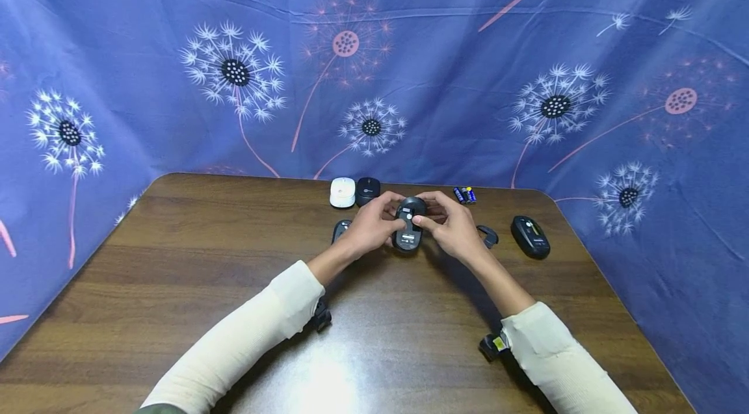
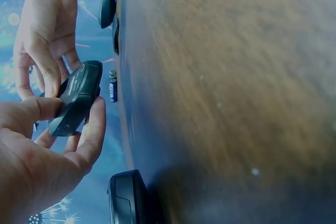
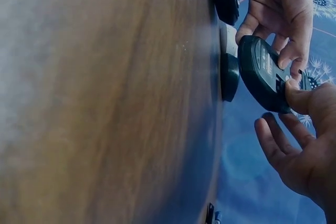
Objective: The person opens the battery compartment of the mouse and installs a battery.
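Note:
Between both hands, a black computer mouse [image 1: 407, 238] is held above the table with its labelled underside towards the head camera. My left hand [image 1: 374, 222] grips its left side, thumb on the underside and fingers beneath, as the left wrist view shows. From the other side my right hand [image 1: 452, 227] holds it too, its thumb [image 3: 297, 97] pressed on the underside near the far end. A dark rounded part [image 1: 413, 203] shows at that far end; whether it is separate I cannot tell. Another dark mouse [image 1: 341, 230] is partly hidden behind the left hand.
Behind the hands stand a white mouse [image 1: 342, 193] and a black mouse [image 1: 368, 189]. Small blue batteries [image 1: 465, 195] lie at the back edge. Right of the right hand are a dark curved cover [image 1: 488, 236] and an upturned black mouse [image 1: 530, 237]. A blue patterned curtain [image 1: 445, 76] hangs behind.

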